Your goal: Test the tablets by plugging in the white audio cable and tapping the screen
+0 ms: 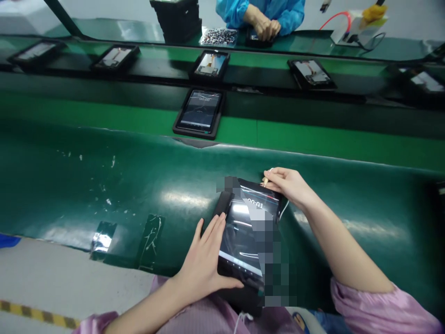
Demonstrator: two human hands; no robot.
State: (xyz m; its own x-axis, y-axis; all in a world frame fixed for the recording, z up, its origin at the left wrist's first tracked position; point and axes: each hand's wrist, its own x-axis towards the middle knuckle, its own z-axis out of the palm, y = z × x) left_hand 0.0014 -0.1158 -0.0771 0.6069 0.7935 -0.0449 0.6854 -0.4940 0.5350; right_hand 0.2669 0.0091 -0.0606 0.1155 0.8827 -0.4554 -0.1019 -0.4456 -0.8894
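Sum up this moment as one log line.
left hand: on tablet | right hand: pinching cable end by tablet's top corner | tablet: lit

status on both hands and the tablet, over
Left hand on tablet. Right hand pinching small pale piece by tablet's top corner. Screen lit, showing 00:01. Right side partly pixelated.

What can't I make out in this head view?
In the head view:
Black rectangular tablet with lit screen: right side masked by pixelation.
Small cream-coloured piece: mostly covered by the right hand.
Dark rectangular device opposite: largely hidden under a co-worker's hands.
Farthest-right black rectangular tray: blurred, cut off by the right edge.
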